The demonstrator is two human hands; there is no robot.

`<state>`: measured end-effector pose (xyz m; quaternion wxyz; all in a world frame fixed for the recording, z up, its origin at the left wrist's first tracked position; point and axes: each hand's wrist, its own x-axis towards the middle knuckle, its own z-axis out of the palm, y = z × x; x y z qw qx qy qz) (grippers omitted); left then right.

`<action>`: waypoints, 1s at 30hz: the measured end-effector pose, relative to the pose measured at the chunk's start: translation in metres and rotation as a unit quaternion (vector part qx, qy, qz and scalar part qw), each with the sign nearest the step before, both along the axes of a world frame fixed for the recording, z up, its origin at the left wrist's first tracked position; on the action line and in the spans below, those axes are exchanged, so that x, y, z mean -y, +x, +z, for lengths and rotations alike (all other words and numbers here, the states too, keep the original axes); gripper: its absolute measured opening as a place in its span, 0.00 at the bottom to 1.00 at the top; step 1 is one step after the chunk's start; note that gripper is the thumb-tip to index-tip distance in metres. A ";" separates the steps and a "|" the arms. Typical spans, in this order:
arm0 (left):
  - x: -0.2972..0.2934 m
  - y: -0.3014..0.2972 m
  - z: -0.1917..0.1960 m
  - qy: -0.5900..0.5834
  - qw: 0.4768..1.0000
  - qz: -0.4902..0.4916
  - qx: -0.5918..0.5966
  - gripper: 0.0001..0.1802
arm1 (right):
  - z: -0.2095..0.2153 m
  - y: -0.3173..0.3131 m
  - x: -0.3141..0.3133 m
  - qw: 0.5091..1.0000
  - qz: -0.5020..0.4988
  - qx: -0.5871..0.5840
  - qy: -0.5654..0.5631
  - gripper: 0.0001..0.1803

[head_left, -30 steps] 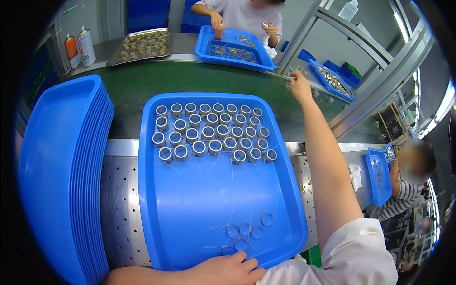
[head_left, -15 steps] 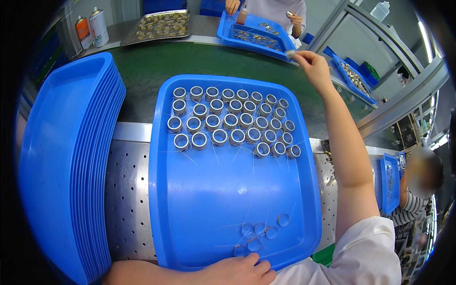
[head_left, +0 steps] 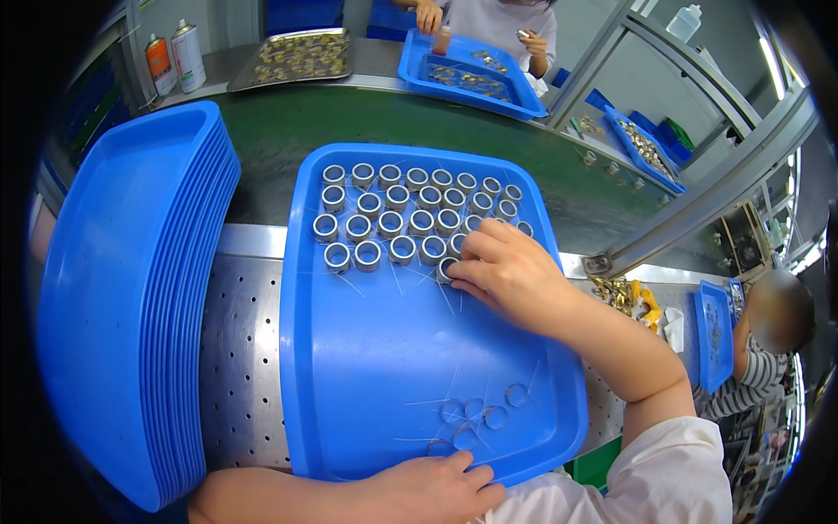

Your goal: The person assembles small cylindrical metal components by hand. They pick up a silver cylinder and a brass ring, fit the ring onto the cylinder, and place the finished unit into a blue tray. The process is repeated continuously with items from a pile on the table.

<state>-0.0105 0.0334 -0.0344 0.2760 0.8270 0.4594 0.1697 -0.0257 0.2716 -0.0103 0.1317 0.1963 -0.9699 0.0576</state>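
Note:
My right hand [head_left: 515, 275] is over the blue tray [head_left: 301, 349], its thumb and fingers pinched on a short metal ring [head_left: 445, 271] at the front of the rows. Several similar grey metal rings [head_left: 367, 255] stand on end in rows across the tray's far half, thin pale wires sticking out from some. The hand hides part of the rows' right end. Resting at the tray's near rim, my left hand [head_left: 436, 489] has its fingers loosely extended and holds nothing. Just beyond it lie several thin, clear-looking hoops [head_left: 495, 417] with fine wires.
A tall stack of blue trays [head_left: 96, 288] stands at the left. Across the green bench surface [head_left: 367, 113] are a metal tray [head_left: 262, 80] of small parts, two spray cans [head_left: 175, 59] and another person's blue tray [head_left: 532, 106]. A metal frame post [head_left: 698, 231] rises at the right.
My right hand has come back from the far right, above the green surface, to the ring rows, bringing a small piece along. My left hand stays at the near rim. The view has shifted slightly.

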 end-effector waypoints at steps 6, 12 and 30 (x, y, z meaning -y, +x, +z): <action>0.005 0.007 0.020 -0.014 0.991 0.120 0.052 0.11 | 0.031 0.044 -0.014 0.985 -0.018 -0.009 -0.172 0.10; 0.000 0.002 0.019 -0.049 0.992 0.104 0.057 0.16 | 0.066 0.157 -0.124 0.863 -0.030 0.134 -0.486 0.09; -0.012 0.049 0.069 -0.158 0.928 0.334 -0.046 0.18 | -0.055 0.000 -0.406 0.838 -0.509 -0.065 -0.186 0.15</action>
